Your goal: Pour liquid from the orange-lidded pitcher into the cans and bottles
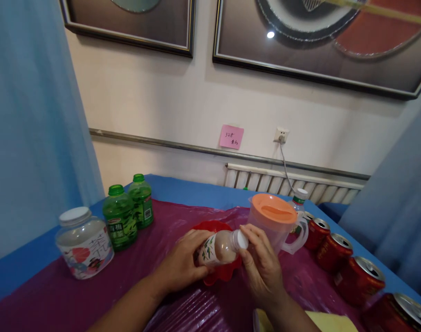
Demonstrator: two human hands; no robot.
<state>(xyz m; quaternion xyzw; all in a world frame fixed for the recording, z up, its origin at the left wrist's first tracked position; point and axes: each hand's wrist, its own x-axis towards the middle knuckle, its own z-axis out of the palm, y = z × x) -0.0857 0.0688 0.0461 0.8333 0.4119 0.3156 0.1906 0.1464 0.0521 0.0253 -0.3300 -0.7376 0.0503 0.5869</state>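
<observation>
A small clear plastic bottle [224,248] with a leafy label and a white cap [240,240] lies tilted on its side in the air, its cap toward the right. My left hand [180,260] is wrapped round the labelled body. With thumb and fingers, my right hand [263,265] grips the cap. Beneath the bottle is a red scalloped bowl [224,273], partly covered by the bottle and my hands. Just beyond my right hand stands a clear pitcher [265,226] with an orange lid [274,208].
On the left stand a white-lidded jar [84,244] and two green bottles [119,219]. Several red cans [358,279] line the right side, near another bottle [299,198]. A yellow cloth [329,322] lies at the front. Purple plastic sheeting [127,286] covers the blue table [192,189].
</observation>
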